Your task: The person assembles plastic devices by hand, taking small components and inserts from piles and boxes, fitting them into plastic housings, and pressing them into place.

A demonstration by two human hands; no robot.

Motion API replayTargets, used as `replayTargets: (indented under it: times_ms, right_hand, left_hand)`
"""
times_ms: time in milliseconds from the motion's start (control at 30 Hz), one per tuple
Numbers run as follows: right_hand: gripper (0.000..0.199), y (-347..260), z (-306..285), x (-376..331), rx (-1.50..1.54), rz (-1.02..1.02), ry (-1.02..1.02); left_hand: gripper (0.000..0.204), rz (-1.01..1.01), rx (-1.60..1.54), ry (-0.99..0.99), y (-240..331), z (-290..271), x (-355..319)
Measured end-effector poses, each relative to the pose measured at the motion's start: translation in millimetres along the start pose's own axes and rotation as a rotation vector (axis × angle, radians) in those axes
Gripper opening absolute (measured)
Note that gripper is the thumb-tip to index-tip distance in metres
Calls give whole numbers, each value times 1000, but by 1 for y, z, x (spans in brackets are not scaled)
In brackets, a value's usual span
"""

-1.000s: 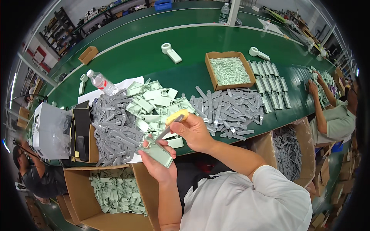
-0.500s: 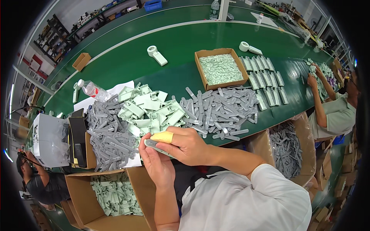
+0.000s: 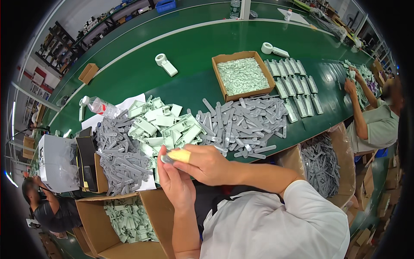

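My left hand (image 3: 177, 183) and my right hand (image 3: 206, 164) meet in front of my chest, both closed around a small grey plastic part (image 3: 166, 159). A yellow cover (image 3: 178, 155) sits on one finger of my right hand. Just beyond the hands lie a pile of pale green plastic pieces (image 3: 161, 125) and a heap of grey strips (image 3: 243, 121) on the green table (image 3: 194, 47). Most of the held part is hidden by my fingers.
A second heap of grey strips (image 3: 117, 155) lies to the left. Cardboard boxes hold green parts (image 3: 242, 75) on the table and below its edge (image 3: 129, 218), and grey strips (image 3: 321, 166) at right. A water bottle (image 3: 100, 105) lies at left. Other people work at right (image 3: 375, 121) and lower left (image 3: 47, 207).
My hands drew back from the pile toward my chest and came together. The pale green piece my left hand held is no longer visible; a small grey part now sits between both hands.
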State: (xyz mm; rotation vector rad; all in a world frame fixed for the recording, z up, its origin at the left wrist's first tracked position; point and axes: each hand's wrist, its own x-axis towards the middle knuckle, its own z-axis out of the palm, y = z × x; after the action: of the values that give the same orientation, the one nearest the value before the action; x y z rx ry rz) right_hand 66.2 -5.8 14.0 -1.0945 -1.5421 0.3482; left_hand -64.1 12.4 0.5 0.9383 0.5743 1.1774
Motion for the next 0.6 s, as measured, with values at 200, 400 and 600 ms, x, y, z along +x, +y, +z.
replayTargets:
  times_ms: [200,400,600]
  right_hand:
    - [41,7,-23,-6,-204,-121,-102]
    - [42,22,-32,-24,-103,-125,-117]
    - [43,14,-34,-25,-143,-117,-87]
  left_hand:
    - [52,-19,-166,145,3,14,22]
    - [62,-155,46,-132,-2,0,12]
    - [67,-127,6,-64,-13,3,7]
